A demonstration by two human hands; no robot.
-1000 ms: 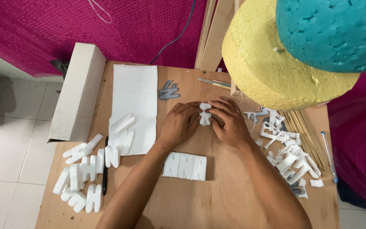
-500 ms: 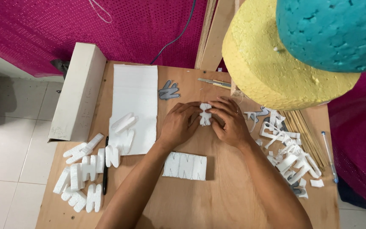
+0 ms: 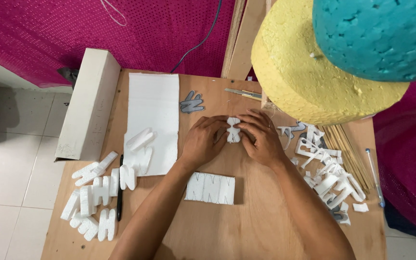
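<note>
Left hand (image 3: 203,142) and right hand (image 3: 261,137) both pinch the small white foam cutout (image 3: 233,130) on the bench (image 3: 266,226), marked foam block (image 3: 210,188) just below.

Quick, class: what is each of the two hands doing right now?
Left hand: closed on the left side of the small white foam piece.
Right hand: closed on the right side of the same foam piece.

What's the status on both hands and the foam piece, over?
Left hand and right hand both pinching small white foam piece on wooden table. Marked foam strip lies apart, nearer the person. Nothing blocking.
</note>
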